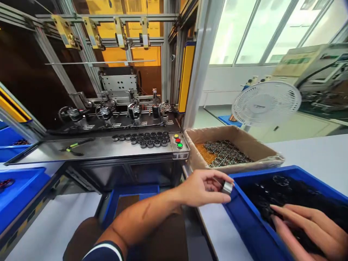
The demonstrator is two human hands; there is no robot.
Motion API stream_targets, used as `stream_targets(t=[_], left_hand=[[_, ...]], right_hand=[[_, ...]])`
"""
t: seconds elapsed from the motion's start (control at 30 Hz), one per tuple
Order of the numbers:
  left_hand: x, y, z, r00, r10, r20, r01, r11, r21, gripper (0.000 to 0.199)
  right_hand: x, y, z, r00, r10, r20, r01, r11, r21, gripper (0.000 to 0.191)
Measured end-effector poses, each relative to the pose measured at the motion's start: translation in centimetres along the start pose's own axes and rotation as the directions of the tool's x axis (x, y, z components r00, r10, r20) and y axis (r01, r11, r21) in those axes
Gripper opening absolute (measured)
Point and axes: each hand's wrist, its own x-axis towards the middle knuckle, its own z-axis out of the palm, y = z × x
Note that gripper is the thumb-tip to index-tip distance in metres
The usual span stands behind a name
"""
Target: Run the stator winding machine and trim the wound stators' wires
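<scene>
My left hand (202, 186) is at the blue bin's left edge, thumb and fingers closed around a small silver metal cylinder (227, 187). Over the near part of the blue bin (231, 206), my right hand (310, 224) pinches at the dark parts (293, 194) that fill it. What lies between those fingertips is dark and cannot be told from the parts behind. Beyond my left hand stands a plastic-lined box (259, 152) with metal rings in it. Several round black-and-silver parts (149, 139) are grouped on the metal ledge.
A machine with several fixtures (134, 110) stands behind the ledge. Green-handled pliers (74, 145) lie on the ledge's left, and a button panel (178, 141) is at its right end. A white fan (266, 103) stands behind the box. More blue bins (24, 199) are at left.
</scene>
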Motion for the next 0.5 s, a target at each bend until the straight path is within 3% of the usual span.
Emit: stream_targets(t=[0.03,0.1,0.23,0.33,0.5], left_hand=[[-1.8,-0.5,0.8,1.000,-0.023,-0.007,0.021,0.985,-0.173,0.056],[-4.4,-1.3,2.1,0.997,-0.076,-0.008,0.068,0.933,-0.353,0.061],[-6.4,-1.6,4.2,0.991,-0.131,-0.010,0.110,0.866,-0.488,0.064],[-6.6,-1.4,5.0,0.984,-0.177,0.007,0.155,0.836,-0.526,0.064],[-6.8,-1.4,5.8,0.968,-0.246,0.054,0.233,0.790,-0.567,0.063]], right_hand=[[0.1,-1.6,-0.3,0.998,-0.065,-0.007,0.065,0.997,0.040,0.018],[0.3,-5.0,-1.2,0.990,-0.136,0.025,0.132,0.984,0.121,0.022],[1.0,-10.3,-2.6,0.989,-0.072,0.131,0.024,0.942,0.334,0.029],[1.6,-11.5,-2.8,0.988,-0.058,0.146,-0.011,0.902,0.432,0.031],[1.8,-11.4,-2.8,0.988,-0.050,0.143,-0.016,0.903,0.429,0.032]])
